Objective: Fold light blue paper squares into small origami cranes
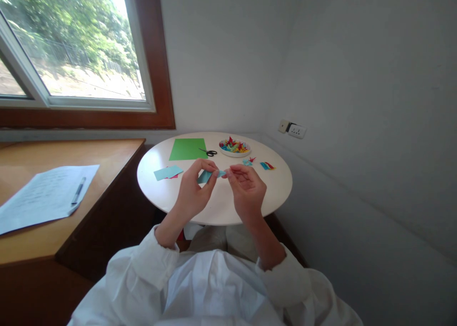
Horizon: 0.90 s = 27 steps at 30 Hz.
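My left hand (194,188) and my right hand (246,187) are raised above the round white table (214,207), both pinching a small folded piece of light blue paper (206,176) between their fingertips. The paper spans the gap between the two hands. On the table behind my left hand lie a light blue paper square (167,172) with a red piece partly under it. Further back are a green sheet (188,149), black scissors (210,152) and a white dish of colourful folded paper cranes (234,147).
Small folded paper pieces (267,165) and tiny cranes (249,161) lie at the table's right. A wooden desk (53,207) on the left carries printed sheets (43,195) and a pen (77,191). A wall socket (296,131) sits on the right wall, a window at upper left.
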Available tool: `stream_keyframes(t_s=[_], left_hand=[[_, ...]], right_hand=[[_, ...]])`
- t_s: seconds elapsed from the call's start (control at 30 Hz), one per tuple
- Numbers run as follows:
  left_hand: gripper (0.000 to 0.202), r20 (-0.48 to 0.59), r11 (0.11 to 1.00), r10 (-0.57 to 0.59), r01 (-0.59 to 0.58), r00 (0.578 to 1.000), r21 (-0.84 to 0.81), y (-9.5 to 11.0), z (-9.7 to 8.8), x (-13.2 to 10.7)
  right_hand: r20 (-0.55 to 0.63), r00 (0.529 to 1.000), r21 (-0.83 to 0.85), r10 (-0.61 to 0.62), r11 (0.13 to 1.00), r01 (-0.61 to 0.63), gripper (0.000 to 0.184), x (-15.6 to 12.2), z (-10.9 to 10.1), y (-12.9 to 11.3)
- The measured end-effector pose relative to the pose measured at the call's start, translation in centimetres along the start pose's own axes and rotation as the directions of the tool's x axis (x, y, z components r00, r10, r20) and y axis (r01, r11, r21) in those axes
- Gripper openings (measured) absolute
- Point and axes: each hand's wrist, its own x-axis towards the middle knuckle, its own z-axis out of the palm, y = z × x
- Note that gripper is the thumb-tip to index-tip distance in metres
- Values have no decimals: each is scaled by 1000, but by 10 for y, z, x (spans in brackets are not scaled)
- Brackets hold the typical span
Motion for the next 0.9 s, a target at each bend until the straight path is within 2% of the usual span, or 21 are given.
stream_keyframes(t_s=[0.9], left_hand=[[9,-4,999,-24,24,1000,-26,1,0,-1]], right_hand=[[-26,999,-36,-27,999,26,11,-1,2,-4]])
